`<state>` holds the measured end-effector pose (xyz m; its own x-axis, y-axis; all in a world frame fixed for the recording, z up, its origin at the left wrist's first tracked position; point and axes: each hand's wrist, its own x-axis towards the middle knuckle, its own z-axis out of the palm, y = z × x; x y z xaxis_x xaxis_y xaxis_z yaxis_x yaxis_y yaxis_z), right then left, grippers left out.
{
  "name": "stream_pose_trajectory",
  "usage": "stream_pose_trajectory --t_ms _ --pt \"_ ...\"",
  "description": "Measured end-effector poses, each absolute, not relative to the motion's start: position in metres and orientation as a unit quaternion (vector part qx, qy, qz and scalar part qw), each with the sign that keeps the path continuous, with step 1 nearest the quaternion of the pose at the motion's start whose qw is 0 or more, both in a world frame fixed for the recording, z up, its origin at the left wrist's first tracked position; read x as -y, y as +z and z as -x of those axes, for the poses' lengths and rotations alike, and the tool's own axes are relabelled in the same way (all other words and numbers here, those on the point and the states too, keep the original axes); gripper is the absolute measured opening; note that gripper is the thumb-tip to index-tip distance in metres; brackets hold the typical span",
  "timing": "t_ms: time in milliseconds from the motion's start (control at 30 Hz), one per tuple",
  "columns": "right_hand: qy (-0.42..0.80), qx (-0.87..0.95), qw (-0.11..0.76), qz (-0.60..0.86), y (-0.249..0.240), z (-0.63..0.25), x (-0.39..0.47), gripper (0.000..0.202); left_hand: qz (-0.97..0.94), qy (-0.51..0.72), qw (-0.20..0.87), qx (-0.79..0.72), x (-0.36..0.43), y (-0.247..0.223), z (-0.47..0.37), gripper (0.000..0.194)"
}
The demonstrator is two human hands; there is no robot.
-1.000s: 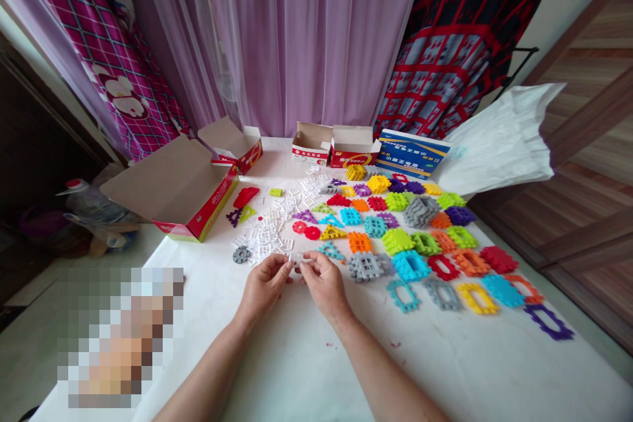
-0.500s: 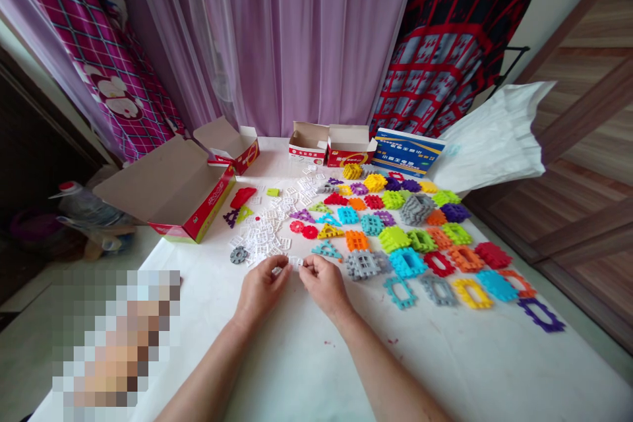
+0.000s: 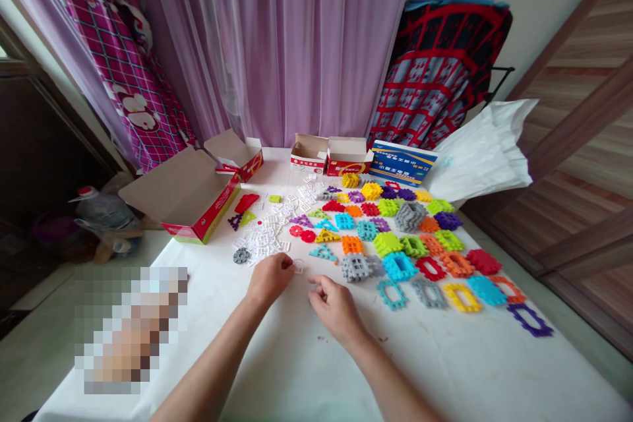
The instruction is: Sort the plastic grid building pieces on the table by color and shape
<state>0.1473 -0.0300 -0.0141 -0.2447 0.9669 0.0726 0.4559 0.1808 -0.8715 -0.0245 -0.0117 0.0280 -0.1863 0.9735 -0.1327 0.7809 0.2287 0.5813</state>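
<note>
My left hand point(image 3: 270, 277) rests on the white tabletop point(image 3: 297, 362) and pinches a small white plastic piece point(image 3: 299, 266) at its fingertips. My right hand point(image 3: 336, 303) lies a little apart to the right with its fingers curled; whether anything is in them is hidden. Just beyond the hands lies a scatter of small white pieces point(image 3: 267, 237), with a grey gear-shaped piece point(image 3: 241, 255) at its left. A teal triangle piece point(image 3: 324, 253) and a grey square block point(image 3: 355, 268) sit right of my left hand.
Several coloured interlocking blocks point(image 3: 410, 244) cover the table's right half. An open red box point(image 3: 198, 201), three small open boxes point(image 3: 236, 155) point(image 3: 309, 151) point(image 3: 349, 155) and a blue box point(image 3: 403, 163) line the far side. A white bag point(image 3: 484, 145) hangs at the right edge.
My hands were together on one white piece; now they have parted. The right hand has drawn back toward me and to the right, while the left keeps the white piece.
</note>
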Motion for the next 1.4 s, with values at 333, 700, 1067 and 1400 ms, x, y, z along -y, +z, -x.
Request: stream_pose_trajectory --t_ms 333,700,1067,1400 --pt "0.416 0.687 0.327 0.498 -0.017 -0.17 0.022 0.028 -0.595 0.091 0.173 -0.779 0.005 0.043 0.005 0.021" --pt "0.433 0.719 0.326 0.435 -0.012 -0.178 0.026 0.02 -0.71 0.007 0.15 -0.688 0.01 0.052 0.009 0.048" --pt "0.446 0.739 0.305 0.403 -0.011 -0.183 0.026 0.019 -0.731 -0.022 0.151 -0.665 -0.006 0.051 0.009 0.032" --pt "0.471 0.731 0.312 0.382 -0.014 -0.186 0.025 0.023 -0.725 0.013 0.149 -0.673 -0.004 0.04 0.014 0.035"
